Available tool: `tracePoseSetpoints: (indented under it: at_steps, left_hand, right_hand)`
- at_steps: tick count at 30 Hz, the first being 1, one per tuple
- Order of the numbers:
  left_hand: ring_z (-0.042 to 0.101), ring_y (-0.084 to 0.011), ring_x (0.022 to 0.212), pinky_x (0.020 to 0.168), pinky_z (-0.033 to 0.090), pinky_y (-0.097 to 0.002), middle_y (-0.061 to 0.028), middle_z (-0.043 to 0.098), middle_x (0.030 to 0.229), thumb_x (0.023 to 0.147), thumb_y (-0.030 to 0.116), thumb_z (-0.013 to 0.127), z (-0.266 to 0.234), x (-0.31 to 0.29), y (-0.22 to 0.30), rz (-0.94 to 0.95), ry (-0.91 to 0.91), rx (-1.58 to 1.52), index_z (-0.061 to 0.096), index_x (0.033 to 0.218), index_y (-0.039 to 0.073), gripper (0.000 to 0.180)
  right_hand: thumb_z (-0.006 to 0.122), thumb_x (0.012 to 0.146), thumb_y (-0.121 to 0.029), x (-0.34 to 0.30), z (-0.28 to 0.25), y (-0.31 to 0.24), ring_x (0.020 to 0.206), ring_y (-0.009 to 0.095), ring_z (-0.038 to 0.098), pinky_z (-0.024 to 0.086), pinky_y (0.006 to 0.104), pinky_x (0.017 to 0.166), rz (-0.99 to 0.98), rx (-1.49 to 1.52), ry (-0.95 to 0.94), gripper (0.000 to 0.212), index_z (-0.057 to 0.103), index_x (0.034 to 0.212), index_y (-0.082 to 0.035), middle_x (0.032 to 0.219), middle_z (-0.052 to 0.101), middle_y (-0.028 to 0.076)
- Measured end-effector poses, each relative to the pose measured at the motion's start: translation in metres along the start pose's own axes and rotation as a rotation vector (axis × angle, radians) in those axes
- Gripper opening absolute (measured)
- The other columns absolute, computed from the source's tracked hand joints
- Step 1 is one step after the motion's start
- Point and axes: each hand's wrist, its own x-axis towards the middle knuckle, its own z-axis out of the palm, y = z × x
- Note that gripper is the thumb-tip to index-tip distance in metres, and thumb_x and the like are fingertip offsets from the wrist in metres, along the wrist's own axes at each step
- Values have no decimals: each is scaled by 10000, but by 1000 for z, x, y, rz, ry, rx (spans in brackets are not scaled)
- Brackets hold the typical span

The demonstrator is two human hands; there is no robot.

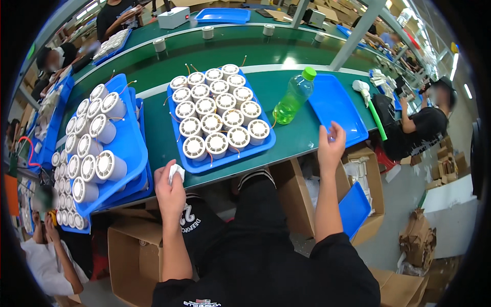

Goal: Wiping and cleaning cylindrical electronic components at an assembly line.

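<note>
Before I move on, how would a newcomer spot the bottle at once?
On the green table find the middle blue tray of white cylinders. Between it and the blue tray to the right stands a clear bottle; its green liquid and bright green cap set it apart from both.

Factory floor, assembly-line sort. Long green bench (302, 137) in front; beyond it a green strip between pale rails, apparently a conveyor belt (230, 48), small white parts (207, 33) spaced along it. Batch work: blue tray (230, 158) packed with rows of identical white cylinders (211, 123), thin wires sticking out; more loaded trays stacked at left. Several workers at stations, one seated at right (429, 123), one across the line (115, 18). Grey metal post (358, 36) rising beside the line. Cardboard box (120, 266) under the bench, heap of cartons (447, 166) at right. Strip light (454, 66) overhead.
</note>
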Motion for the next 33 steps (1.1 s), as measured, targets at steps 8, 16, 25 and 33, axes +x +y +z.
tracePoseSetpoints:
  at_steps: [8,16,25,33]
  left_hand:
    - [590,-204,1082,907,458,-287,-208,602,1226,959,204,517,3,37,17,-439,-309,-90,468,1364,-41,476]
    - [553,-253,1195,1002,402,-308,-241,576,1281,944,159,534,23,61,-4,-320,-253,-127,499,1307,-88,441]
    - [573,-112,1030,895,447,-239,-81,630,1186,976,63,457,26,67,8,-337,-277,-363,537,1287,-60,343]
    - [570,-117,1063,906,451,-239,-93,612,1225,980,67,456,27,68,12,-366,-267,-388,500,1324,-66,372]
  right_hand:
    - [853,686,-312,55,68,-47,942,246,612,497,349,827,-150,-65,-340,697,518,1201,17,1071,627,130]
    - [795,794,-213,146,-9,-20,876,152,592,481,298,807,-191,16,26,397,584,1059,-7,970,632,59]
    - [803,720,-452,306,-158,111,1006,288,642,481,372,880,-83,-647,388,626,614,1108,1,1089,668,157]
    - [779,763,-435,315,-173,200,1003,282,637,471,388,900,21,-442,221,599,613,1108,26,1090,667,158]
